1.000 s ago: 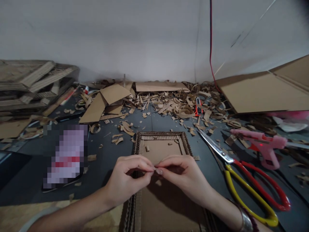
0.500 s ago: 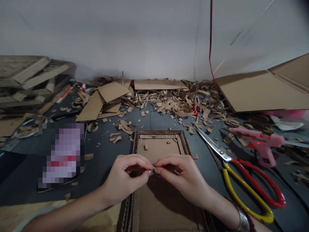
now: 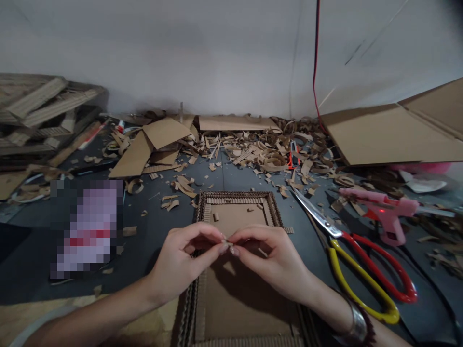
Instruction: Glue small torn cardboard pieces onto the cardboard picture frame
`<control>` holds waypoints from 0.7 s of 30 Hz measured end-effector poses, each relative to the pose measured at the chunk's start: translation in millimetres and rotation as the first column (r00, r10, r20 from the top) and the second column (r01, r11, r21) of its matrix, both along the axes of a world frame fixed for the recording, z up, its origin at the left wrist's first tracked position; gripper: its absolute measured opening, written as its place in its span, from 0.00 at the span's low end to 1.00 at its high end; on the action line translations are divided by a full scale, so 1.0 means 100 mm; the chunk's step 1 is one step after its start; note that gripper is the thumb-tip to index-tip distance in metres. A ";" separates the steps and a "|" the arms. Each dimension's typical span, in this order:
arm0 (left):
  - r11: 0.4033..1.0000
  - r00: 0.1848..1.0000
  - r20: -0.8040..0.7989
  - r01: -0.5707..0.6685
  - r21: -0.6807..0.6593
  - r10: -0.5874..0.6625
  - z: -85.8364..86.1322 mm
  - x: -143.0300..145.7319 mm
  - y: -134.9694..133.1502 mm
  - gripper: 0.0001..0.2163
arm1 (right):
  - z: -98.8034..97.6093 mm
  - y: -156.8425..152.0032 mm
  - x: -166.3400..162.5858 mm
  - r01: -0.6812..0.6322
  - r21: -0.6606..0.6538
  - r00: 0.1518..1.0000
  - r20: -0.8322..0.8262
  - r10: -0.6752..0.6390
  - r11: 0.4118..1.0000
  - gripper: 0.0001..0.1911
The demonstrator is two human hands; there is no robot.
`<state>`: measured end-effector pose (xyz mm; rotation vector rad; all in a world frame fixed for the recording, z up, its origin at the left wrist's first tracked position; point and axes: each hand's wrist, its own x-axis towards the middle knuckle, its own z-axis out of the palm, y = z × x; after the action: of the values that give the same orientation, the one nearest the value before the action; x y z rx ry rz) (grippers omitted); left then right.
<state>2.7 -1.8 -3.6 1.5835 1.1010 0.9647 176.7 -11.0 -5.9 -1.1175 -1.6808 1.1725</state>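
The left hand (image 3: 179, 265) and right hand (image 3: 271, 260) pinch a small cardboard piece (image 3: 225, 240), mostly hidden, between closed fingertips (image 3: 221, 248). Below them lies a corrugated cardboard frame (image 3: 235, 198), long axis pointing toward the wall (image 3: 181, 58).

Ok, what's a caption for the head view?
Left hand and right hand pinch a cardboard bit over a corrugated frame, beside scissors and a pink glue gun.
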 end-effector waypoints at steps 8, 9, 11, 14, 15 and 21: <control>0.999 0.999 0.044 0.022 -0.036 -0.021 -0.01 -0.01 -0.01 0.04 | 0.00 0.02 0.00 -0.001 -0.013 1.000 -0.023 0.000 1.000 0.04; 0.999 0.999 0.032 0.020 -0.034 -0.019 -0.01 -0.01 -0.01 0.04 | 0.01 0.02 0.00 -0.002 -0.004 1.000 -0.010 0.002 1.000 0.04; 1.000 1.000 0.008 0.020 -0.022 -0.019 0.00 0.00 -0.01 0.03 | 0.02 0.01 -0.01 -0.006 0.008 1.000 0.020 0.005 1.000 0.05; 1.000 1.000 -0.025 0.019 -0.009 -0.020 0.00 0.00 0.00 0.02 | 0.02 0.01 -0.01 -0.001 0.012 1.000 0.030 0.001 1.000 0.05; 1.000 0.999 -0.035 0.020 -0.009 -0.020 0.00 0.00 0.00 0.02 | 0.02 0.01 -0.01 0.001 0.008 1.000 0.025 -0.001 1.000 0.04; 0.999 0.998 -0.060 0.030 0.023 -0.028 0.01 0.01 0.01 0.02 | 0.00 0.00 0.00 -0.015 -0.015 1.000 0.022 0.016 1.000 0.05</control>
<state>3.8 -0.7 -2.9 1.6526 1.1081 0.9192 176.6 -10.7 -6.0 -1.1319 -1.7027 1.1884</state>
